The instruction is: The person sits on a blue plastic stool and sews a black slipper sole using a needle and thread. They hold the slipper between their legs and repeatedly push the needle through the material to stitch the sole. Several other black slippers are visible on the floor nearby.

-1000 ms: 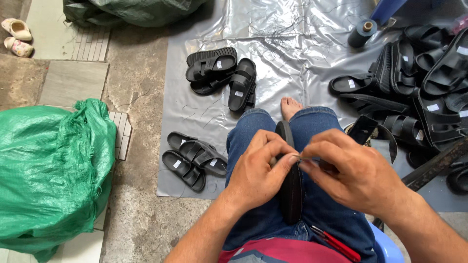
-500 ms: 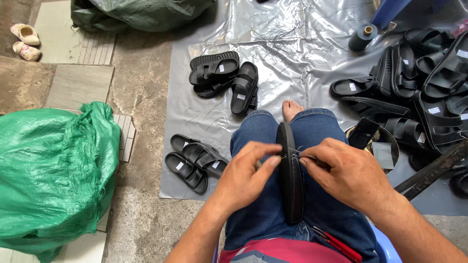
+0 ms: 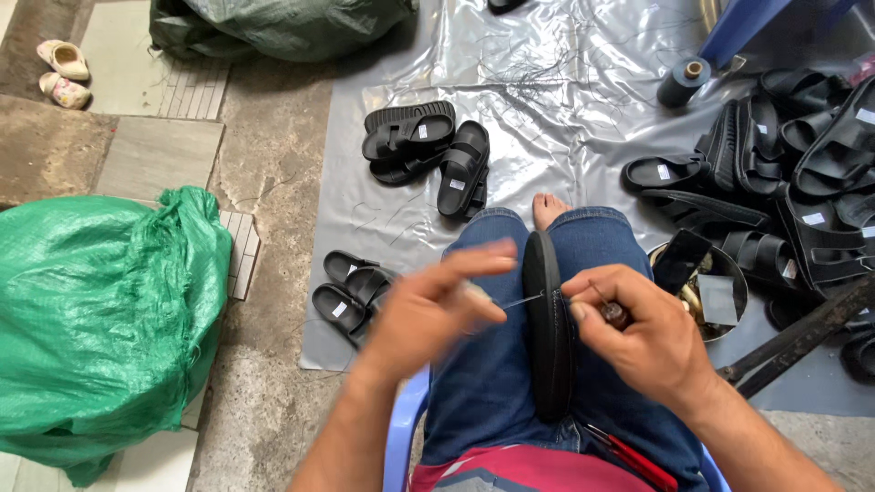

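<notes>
1. Ground: rough concrete floor with a grey plastic sheet (image 3: pixel 565 100) spread over the upper middle of the frame; a green sack (image 3: pixel 100 319) fills the left edge.
2. Seat: a blue plastic chair (image 3: pixel 401 437), lower centre, only its edges showing under the person's jeans.
3. Sandal sole (image 3: pixel 547 328): black, stood on its edge and clamped between the knees at centre frame. Its long axis runs up and down the frame, toe end toward the bare foot (image 3: pixel 547 208).
4. Left hand (image 3: pixel 428 314): just left of the sole, blurred; fingers loosely curled, thumb and forefinger seemingly pinched on a thin needle or thread (image 3: pixel 521 300) that runs rightward into the sole's edge. How firm the pinch is cannot be told.
5. Right hand (image 3: pixel 647 337): touching the right side of the sole, fingers closed around a small dark-handled tool (image 3: pixel 612 312).
6. Key relation: the sole lies between the two hands; the right is against it, the left a little off.
7. Surroundings: a pile of black sandals (image 3: pixel 802 164) at upper right, two pairs (image 3: pixel 428 150) at upper centre, one pair (image 3: pixel 351 292) left of the knee, a thread spool (image 3: pixel 684 82).
</notes>
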